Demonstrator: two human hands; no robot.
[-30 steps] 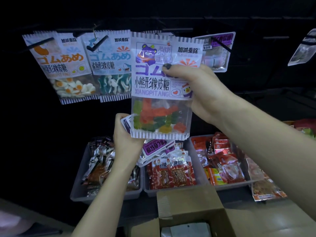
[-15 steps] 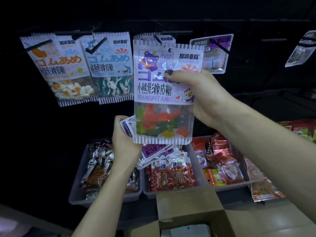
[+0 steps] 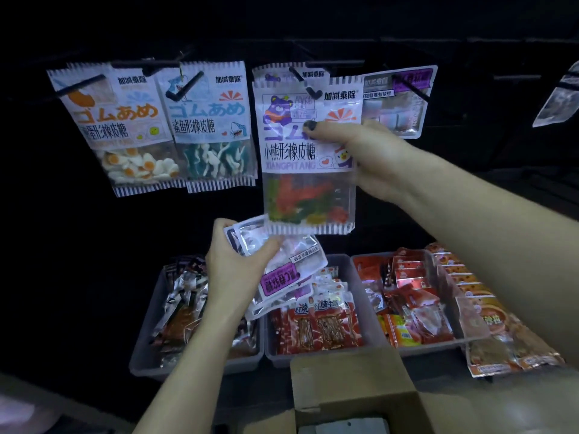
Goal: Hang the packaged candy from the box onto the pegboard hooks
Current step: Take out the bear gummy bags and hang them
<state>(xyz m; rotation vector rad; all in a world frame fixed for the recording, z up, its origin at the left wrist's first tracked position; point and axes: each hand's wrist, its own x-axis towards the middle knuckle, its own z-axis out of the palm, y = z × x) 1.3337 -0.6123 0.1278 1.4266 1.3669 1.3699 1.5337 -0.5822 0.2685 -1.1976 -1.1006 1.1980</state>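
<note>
My right hand (image 3: pixel 369 155) pinches a bear gummy candy packet (image 3: pixel 308 158) by its right side, thumb on the front. The packet's top hole sits at the tip of a black pegboard hook (image 3: pixel 313 92), with another bear packet behind it. My left hand (image 3: pixel 235 261) grips a stack of clear packets with purple labels (image 3: pixel 288 267) below the gummy packet. An egg gummy packet (image 3: pixel 125 126) and a shark gummy packet (image 3: pixel 213 123) hang on hooks to the left. The open cardboard box (image 3: pixel 351 389) is at the bottom centre.
A purple-label packet (image 3: pixel 404 98) hangs on a hook to the right. Three grey bins of snack packets (image 3: pixel 316 327) stand below the pegboard, with loose orange packets (image 3: pixel 501 346) at the right. A clear packet (image 3: pixel 560 101) hangs at the far right.
My right hand has lowered the bear gummy packet and brought its hole to the hook tip. My left hand shifted slightly, holding the stack.
</note>
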